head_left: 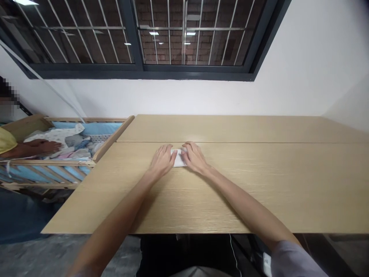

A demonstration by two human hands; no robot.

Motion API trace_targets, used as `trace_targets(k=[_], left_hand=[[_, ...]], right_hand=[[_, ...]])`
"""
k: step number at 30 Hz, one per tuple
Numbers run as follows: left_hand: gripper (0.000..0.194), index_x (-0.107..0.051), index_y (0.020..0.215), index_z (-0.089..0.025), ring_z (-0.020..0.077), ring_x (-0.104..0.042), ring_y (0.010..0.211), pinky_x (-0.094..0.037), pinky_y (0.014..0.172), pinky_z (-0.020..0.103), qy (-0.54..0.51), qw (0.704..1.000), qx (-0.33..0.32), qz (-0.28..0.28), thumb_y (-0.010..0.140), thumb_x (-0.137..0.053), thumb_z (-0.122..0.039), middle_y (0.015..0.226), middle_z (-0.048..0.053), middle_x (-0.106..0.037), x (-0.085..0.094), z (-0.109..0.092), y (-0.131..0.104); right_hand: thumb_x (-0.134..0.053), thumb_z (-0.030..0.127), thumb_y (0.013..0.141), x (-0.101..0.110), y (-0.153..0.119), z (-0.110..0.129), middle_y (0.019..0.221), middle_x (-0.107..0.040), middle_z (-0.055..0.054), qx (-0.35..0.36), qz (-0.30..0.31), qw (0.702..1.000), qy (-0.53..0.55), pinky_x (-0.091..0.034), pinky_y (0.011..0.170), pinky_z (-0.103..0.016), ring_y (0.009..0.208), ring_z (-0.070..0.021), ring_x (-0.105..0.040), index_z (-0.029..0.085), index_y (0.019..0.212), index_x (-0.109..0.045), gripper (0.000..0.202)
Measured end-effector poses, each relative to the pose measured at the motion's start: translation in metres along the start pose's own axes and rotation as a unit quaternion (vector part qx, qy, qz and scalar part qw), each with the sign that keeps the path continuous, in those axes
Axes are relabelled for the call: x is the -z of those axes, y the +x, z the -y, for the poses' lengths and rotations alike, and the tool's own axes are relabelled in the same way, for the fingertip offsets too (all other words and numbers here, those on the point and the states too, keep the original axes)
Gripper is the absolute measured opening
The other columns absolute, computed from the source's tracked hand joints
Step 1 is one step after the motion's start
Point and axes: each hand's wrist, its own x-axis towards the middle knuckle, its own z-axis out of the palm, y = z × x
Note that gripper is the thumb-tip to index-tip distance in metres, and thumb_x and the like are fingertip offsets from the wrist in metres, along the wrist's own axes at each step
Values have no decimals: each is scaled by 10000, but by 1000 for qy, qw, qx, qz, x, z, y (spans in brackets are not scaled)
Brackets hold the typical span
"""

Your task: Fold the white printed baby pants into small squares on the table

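A small white folded piece (179, 158), cloth or paper I cannot tell, lies on the wooden table (259, 173) between my two hands. My left hand (162, 159) is at its left side, with the thumb on the edge and the fingers curved toward the far side. At the opposite side, my right hand (196, 157) grips the piece with its thumb over the white surface. Part of the piece is hidden under my fingers.
Left of the table stands a wooden crib (112, 140) with blue lining and a pile of baby clothes (77, 142). Another person's hands (43, 147) rest over those clothes. Behind the table are a white wall (201, 96) and a barred window (184, 46).
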Motion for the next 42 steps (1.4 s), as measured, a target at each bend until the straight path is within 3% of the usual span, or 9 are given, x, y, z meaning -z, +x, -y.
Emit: trace_targets(k=[3, 7, 14, 19, 22, 25, 31, 37, 42], left_hand=[[695, -321, 1508, -10, 313, -315, 1493, -268, 1209, 456, -18, 999, -33, 34, 1039, -247, -516, 1585, 249, -365, -13, -10, -13], [814, -220, 1554, 13, 355, -156, 1546, -152, 1249, 518, -18, 996, -27, 88, 1014, -224, -597, 1641, 268, -222, -31, -10, -24], [834, -189, 1573, -21, 342, -180, 1544, -192, 1234, 516, -15, 995, -6, 95, 1001, -216, -628, 1645, 260, -217, -28, 4, -26], [842, -171, 1571, -2, 379, -132, 1546, -186, 1217, 552, -20, 993, 19, 119, 1001, -201, -622, 1652, 269, -179, -22, 7, -24], [853, -213, 1563, -29, 385, -181, 1527, -216, 1192, 557, -22, 995, -17, 101, 983, -289, -651, 1639, 269, -222, -13, 7, -22], [827, -356, 1517, -138, 384, -371, 1404, -280, 1129, 558, -28, 994, -54, 90, 916, -450, -698, 1564, 216, -392, -1, 8, -19], [856, -418, 1452, -153, 387, -466, 1281, -283, 1081, 532, -36, 994, -35, 98, 801, -629, -669, 1428, 198, -543, 4, 9, -15], [442, -562, 1305, -188, 330, -511, 1259, -304, 1082, 509, -42, 997, -23, 68, 871, -522, -257, 1387, 149, -594, 4, 8, -12], [275, -666, 1063, -181, 344, -555, 1188, -384, 1037, 528, -75, 997, 17, 10, 912, -477, -312, 1212, 155, -643, 28, 3, -8]], right_hand=[[-302, 382, 1050, -1, -9, 3, 1573, -395, -179, 72, 81, 994, -8, -264, 1188, -500, 1459, -288, -342, 131, 1499, -416, 527], [-269, 452, 1057, -8, -16, -3, 1637, -296, -163, 69, 146, 987, -14, -153, 1237, -520, 1529, -286, -230, 131, 1582, -293, 616], [-248, 537, 1051, 0, -23, -13, 1647, -271, -155, 46, 149, 988, 3, -152, 1239, -539, 1539, -281, -208, 153, 1591, -279, 664], [-306, 557, 1035, 8, -27, -14, 1649, -212, -227, 45, 117, 992, 5, -186, 1228, -518, 1541, -307, -182, 68, 1553, -324, 713], [-405, 533, 1011, 10, -27, -15, 1622, -289, -226, 66, 108, 992, 16, -201, 1223, -506, 1520, -305, -239, 71, 1529, -361, 695], [-489, 509, 977, 11, -28, -15, 1589, -373, -195, 59, 117, 991, 27, -212, 1213, -519, 1489, -310, -305, 115, 1526, -375, 685], [-570, 347, 880, 6, -24, -21, 1589, -372, -193, 43, 125, 989, 68, -231, 1196, -522, 1477, -313, -325, 124, 1534, -341, 728], [-533, 191, 806, -10, -11, -29, 1450, -539, -175, -2, 74, 990, 123, -299, 1139, -520, 1359, -312, -467, 140, 1447, -414, 654], [-566, 321, 857, 6, 5, -22, 1137, -683, -100, -75, 27, 974, 210, -432, 1008, -474, 1082, -273, -617, 193, 1278, -487, 447]])
